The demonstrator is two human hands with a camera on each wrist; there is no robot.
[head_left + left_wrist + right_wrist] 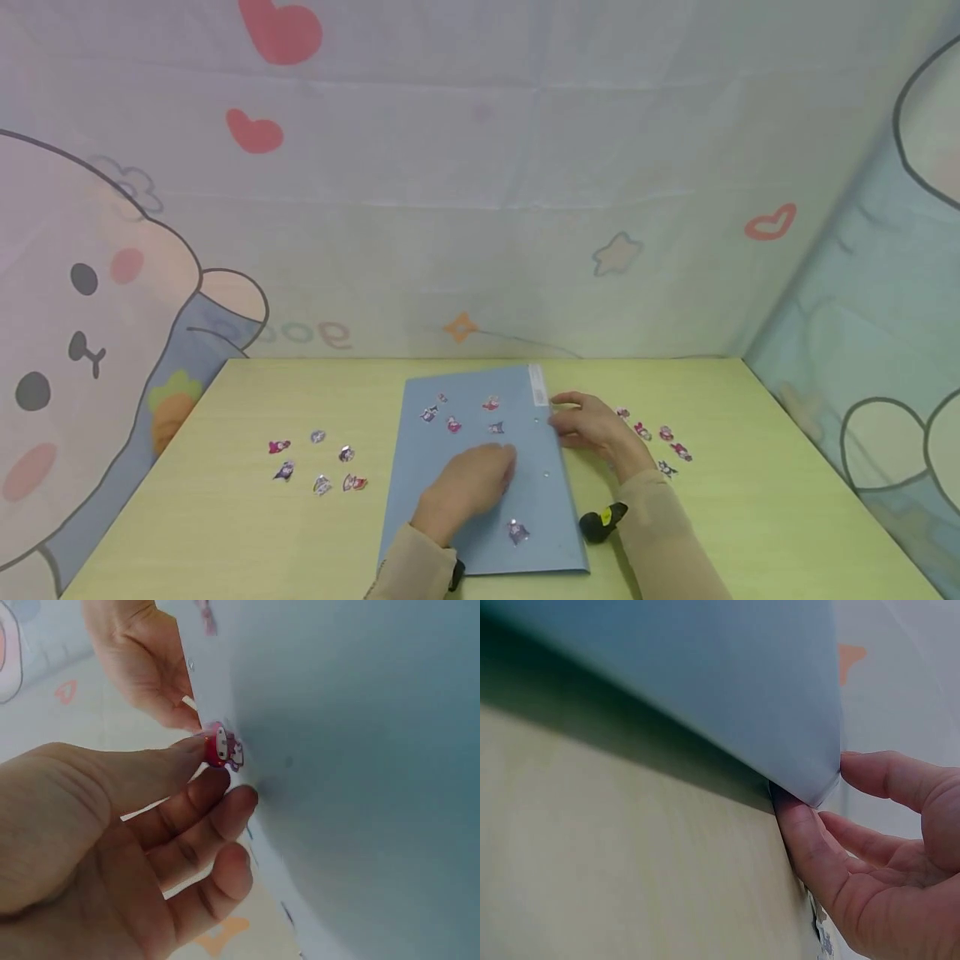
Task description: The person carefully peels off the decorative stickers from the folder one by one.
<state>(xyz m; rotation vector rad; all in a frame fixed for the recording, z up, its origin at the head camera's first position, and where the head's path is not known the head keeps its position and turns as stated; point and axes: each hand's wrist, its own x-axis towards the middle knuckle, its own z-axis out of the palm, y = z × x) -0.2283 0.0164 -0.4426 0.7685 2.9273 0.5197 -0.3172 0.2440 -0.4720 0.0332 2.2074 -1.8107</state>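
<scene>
A blue folder [480, 500] lies on the table with several small cartoon stickers on its cover. My left hand [471, 485] is over the middle of that cover. Between its thumb and forefinger it pinches a red-hooded cartoon sticker [219, 744], close to the folder surface; whether the sticker touches the cover I cannot tell. At the folder's right edge, my right hand [596, 427] grips the edge, with the thumb [877, 776] on top and a finger [806, 840] beneath. That edge is lifted off the table in the right wrist view.
Several loose stickers are scattered left of the folder, among them a purple one [284, 471]. More, such as a pink one [681, 452], lie beyond the right forearm. A printed cloth backdrop [420, 167] hangs behind the pale yellow table [757, 517].
</scene>
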